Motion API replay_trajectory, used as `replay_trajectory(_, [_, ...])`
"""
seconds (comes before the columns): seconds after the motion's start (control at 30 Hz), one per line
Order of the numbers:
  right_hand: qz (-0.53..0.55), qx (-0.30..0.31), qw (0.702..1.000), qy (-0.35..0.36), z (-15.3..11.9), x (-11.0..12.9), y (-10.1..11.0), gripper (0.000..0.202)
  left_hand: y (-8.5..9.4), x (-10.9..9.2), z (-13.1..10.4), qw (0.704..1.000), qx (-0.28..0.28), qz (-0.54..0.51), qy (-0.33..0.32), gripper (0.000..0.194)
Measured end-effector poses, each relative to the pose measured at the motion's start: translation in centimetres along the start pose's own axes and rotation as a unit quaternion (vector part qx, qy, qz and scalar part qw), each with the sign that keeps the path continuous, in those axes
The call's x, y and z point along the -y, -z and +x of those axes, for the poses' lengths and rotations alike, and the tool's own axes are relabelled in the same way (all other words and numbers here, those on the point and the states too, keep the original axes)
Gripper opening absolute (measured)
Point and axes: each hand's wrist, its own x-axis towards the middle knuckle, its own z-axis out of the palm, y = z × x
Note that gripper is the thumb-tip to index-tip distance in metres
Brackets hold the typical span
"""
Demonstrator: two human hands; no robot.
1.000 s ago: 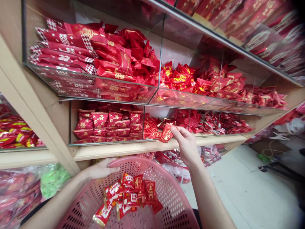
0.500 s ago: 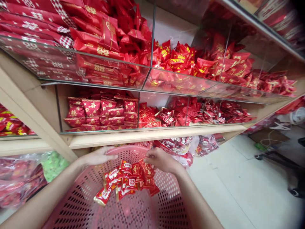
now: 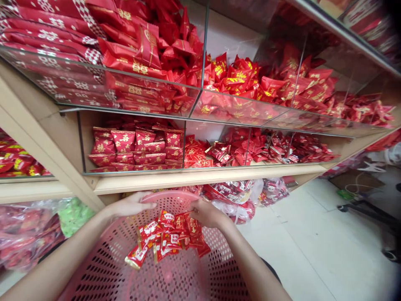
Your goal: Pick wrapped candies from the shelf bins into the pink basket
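Note:
A pink perforated basket (image 3: pixel 169 288) fills the bottom middle, tilted so that its inside shows. My left hand (image 3: pixel 133 205) grips its far rim, thumb lying along the inside. At the same rim, further right, my right hand (image 3: pixel 206 212) has its fingers closed and bent down against the packets; what they hold is hidden. Several red and gold wrapped packets (image 3: pixel 169 238) lie in a loose heap in the basket, just below and between both hands.
Ahead is a wooden shelf unit (image 3: pixel 131 182) with glass-fronted compartments of red packets (image 3: pixel 125 142). Bagged goods (image 3: pixel 234 192) sit under it. At left is a green bag (image 3: pixel 73 217). A wheeled chair base (image 3: pixel 366 209) stands on the pale tiled floor (image 3: pixel 300 238) at right.
My right hand has lowered slightly at the rim, and the packet end pinched in its fingers before no longer shows. The shelves have shifted slightly right in view. My left hand keeps its grip.

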Motion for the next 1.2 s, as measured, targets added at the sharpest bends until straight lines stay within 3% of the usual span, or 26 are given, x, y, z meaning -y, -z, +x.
replay_trajectory(0.2, [-0.071, 0.037, 0.996, -0.027, 0.7, 0.0, -1.1, 0.017, 0.1, 0.4, 0.2, 1.000, -0.004, 0.007, 0.006, 0.055])
replay_trajectory(0.4, [-0.101, 0.004, 0.992, -0.069, 0.6, 0.0, -1.4, 0.021, 0.1, 0.8, 0.4, 1.000, 0.006, -0.003, -0.002, 0.054])
replay_trajectory(0.6, [-0.090, -0.112, 0.985, -0.098, 0.0, 1.1, 0.2, 0.021, 0.2, 0.8, 0.4, 1.000, 0.010, -0.001, -0.002, 0.055])
replay_trajectory(0.7, [-0.020, -0.185, 0.979, -0.080, -0.2, 1.6, 1.1, 0.021, 0.3, 1.2, 0.6, 1.000, 0.017, 0.000, 0.000, 0.055])
replay_trajectory(0.8, [0.063, -0.292, 0.954, -0.034, -0.3, 1.9, 1.8, 0.022, 0.4, 1.8, 0.9, 0.999, 0.029, -0.017, -0.028, 0.055])
replay_trajectory(0.9, [0.108, -0.406, 0.907, 0.011, -0.3, 1.8, 3.2, 0.024, 0.4, 2.1, 1.0, 0.999, 0.025, -0.007, -0.039, 0.056])
replay_trajectory(1.0, [0.101, -0.478, 0.872, 0.009, 0.2, 1.3, 5.5, 0.024, 0.5, 1.9, 0.9, 0.999, 0.016, 0.019, -0.025, 0.059])
replay_trajectory(1.1, [0.048, -0.484, 0.873, -0.037, 1.5, 0.8, 8.4, 0.020, 0.5, 1.8, 0.8, 0.999, 0.016, 0.027, -0.029, 0.058])
replay_trajectory(1.2, [-0.036, -0.442, 0.891, -0.097, 3.5, 0.9, 10.9, 0.016, 0.6, 2.2, 0.7, 0.999, 0.009, 0.023, -0.034, 0.057])
